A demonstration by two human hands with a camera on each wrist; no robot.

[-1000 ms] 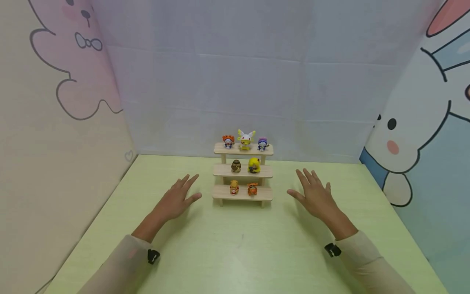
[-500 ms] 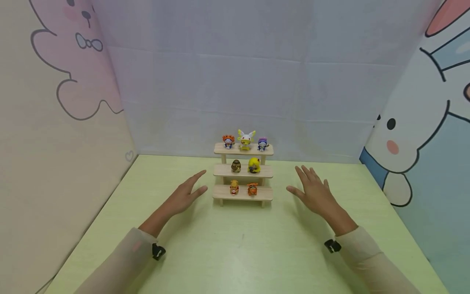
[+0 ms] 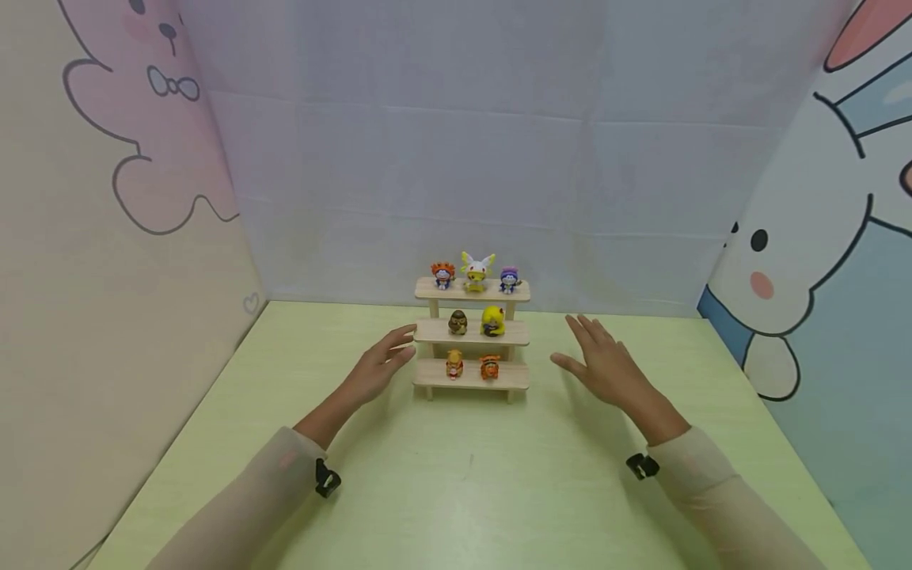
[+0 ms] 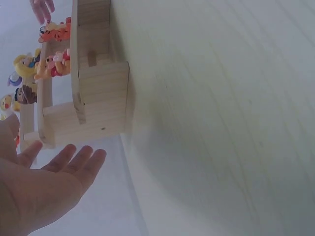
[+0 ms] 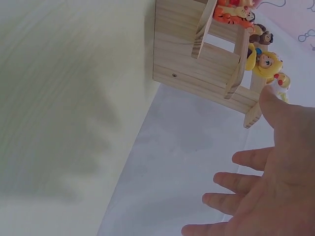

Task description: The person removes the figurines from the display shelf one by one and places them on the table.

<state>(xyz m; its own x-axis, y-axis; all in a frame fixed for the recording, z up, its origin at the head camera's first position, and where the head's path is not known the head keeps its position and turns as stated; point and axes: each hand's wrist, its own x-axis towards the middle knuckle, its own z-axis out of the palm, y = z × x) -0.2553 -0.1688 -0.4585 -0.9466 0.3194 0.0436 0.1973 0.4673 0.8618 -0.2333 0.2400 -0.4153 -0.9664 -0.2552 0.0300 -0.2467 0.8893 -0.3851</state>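
A three-tier wooden display shelf point(image 3: 470, 374) stands on the table with small toy figures on every tier. On the top tier are an orange-maned figure point(image 3: 442, 275), a white-and-yellow figure point(image 3: 476, 273) and a purple-hatted figure point(image 3: 509, 279). A brown figure point(image 3: 458, 322) and a yellow-haired figure point(image 3: 492, 321) occupy the middle one. Below sit a Pooh-like bear figure point(image 3: 454, 364) and an orange tiger figure point(image 3: 489, 366). My left hand point(image 3: 378, 370), fingers extended, has its fingertips right at the shelf's left side. My right hand point(image 3: 606, 368) is spread, apart from the right side. Both hold nothing.
The pale green table point(image 3: 456, 491) meets a light curtain point(image 3: 499, 158) behind the shelf. Side panels carry a pink bear drawing point(image 3: 171, 142) at left and a white rabbit drawing point(image 3: 791, 261) at right. Each sleeve has a black wrist device point(image 3: 327, 479).
My left hand has moved right, up to the shelf's left side. The right hand has shifted slightly left and forward. The shelf and figures stay where they were.
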